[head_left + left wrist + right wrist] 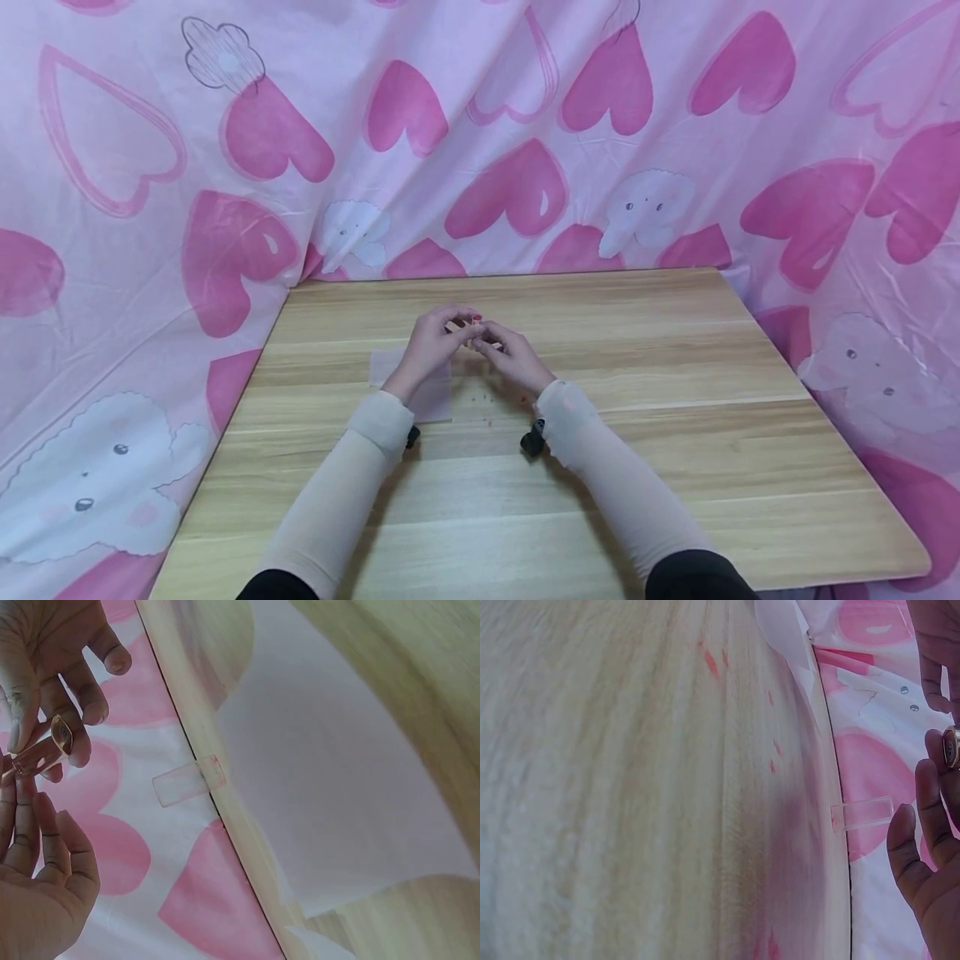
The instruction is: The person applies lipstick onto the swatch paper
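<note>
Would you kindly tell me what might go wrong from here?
The lipstick tube might slip, since the left hand and right hand hold it by the fingers, raised above the wooden table.
The clear plastic cap stands upright near the table's far edge, so a bump could topple it.
The red crumbs on the table could smear onto a sleeve.

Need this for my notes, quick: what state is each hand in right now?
Left hand: closed, fingertips holding a small gold tube.
Right hand: closed, holding the same tube.
</note>
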Demonstrator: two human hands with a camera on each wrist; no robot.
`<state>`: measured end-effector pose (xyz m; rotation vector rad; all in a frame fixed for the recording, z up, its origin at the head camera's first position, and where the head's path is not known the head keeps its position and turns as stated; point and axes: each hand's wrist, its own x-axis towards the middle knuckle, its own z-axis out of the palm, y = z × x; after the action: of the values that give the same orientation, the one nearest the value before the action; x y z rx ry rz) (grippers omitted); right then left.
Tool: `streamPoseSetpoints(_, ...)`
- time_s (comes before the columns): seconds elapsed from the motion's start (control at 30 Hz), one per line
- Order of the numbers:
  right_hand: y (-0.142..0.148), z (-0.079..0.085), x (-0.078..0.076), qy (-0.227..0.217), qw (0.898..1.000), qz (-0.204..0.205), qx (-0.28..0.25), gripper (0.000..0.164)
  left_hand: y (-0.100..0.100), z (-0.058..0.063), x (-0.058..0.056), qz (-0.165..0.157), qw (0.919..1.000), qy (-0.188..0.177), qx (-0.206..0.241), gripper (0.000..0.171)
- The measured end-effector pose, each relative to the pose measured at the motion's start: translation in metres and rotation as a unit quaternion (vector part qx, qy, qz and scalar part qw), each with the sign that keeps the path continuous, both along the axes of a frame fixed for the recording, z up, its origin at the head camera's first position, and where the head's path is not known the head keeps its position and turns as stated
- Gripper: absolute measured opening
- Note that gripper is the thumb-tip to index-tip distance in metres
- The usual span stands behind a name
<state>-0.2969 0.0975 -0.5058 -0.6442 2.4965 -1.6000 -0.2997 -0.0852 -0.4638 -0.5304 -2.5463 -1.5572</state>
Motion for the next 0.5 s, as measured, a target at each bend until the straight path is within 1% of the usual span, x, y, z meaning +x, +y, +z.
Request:
streamPoseSetpoints(0.07, 0.000, 0.001, 0.001, -0.012, 1.000, -0.003, -0.002, 0.027, -0.001, -0.001, 0.000, -0.003, 1.0000, 0.002, -0.002, 0.023)
streamPoseSetpoints(0.13, -0.001, 0.009, 0.006, -0.023, 1.000, -0.003, 0.002, 0.027, -0.003, -0.001, 0.000, -0.004, 1.0000, 0.003, -0.005, 0.024)
streamPoseSetpoints(0.2, -0.001, 0.011, 0.006, -0.029, 1.000, -0.003, 0.007, 0.027, -0.005, -0.002, 0.001, -0.004, 1.0000, 0.001, -0.008, 0.024)
streamPoseSetpoints(0.3, -0.001, 0.010, 0.005, -0.030, 0.999, -0.004, 0.010, 0.029, -0.007, -0.001, 0.003, 0.001, 0.9999, -0.008, -0.009, 0.024)
streamPoseSetpoints(0.37, -0.001, 0.000, 0.000, -0.021, 1.000, -0.007, 0.003, 0.029, -0.008, 0.000, 0.004, 0.002, 0.9999, -0.007, -0.011, 0.023)
streamPoseSetpoints(0.5, -0.002, -0.004, 0.000, -0.008, 1.000, -0.011, -0.012, 0.028, -0.008, -0.001, 0.004, 0.004, 0.9998, -0.003, -0.019, 0.025)
